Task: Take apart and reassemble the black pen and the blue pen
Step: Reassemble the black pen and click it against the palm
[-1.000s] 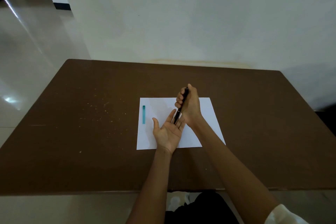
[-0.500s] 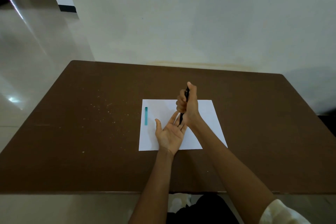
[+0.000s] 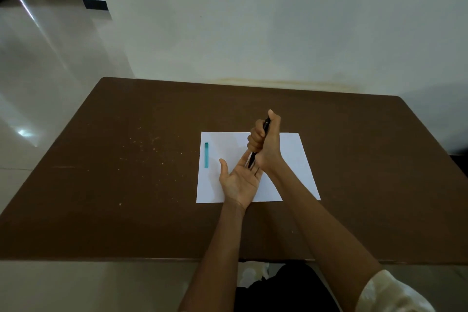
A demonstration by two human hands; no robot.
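Observation:
My right hand (image 3: 267, 144) is closed in a fist around the black pen (image 3: 253, 158), held nearly upright with my thumb on its top end. The pen's lower tip points down onto the fingers of my left hand (image 3: 239, 181), which lies palm up and flat, fingers spread, over the white sheet of paper (image 3: 296, 159). A blue-green pen part (image 3: 206, 155) lies lengthwise on the left side of the sheet, apart from both hands.
The paper lies in the middle of a brown table (image 3: 126, 185), which has pale crumbs scattered on its left half. A light wall stands right behind the table's far edge. Shiny floor shows to the left.
My right hand has brought the black pen a little lower, tip closer to the left hand's fingers. The left palm stays flat. The blue-green part has not moved.

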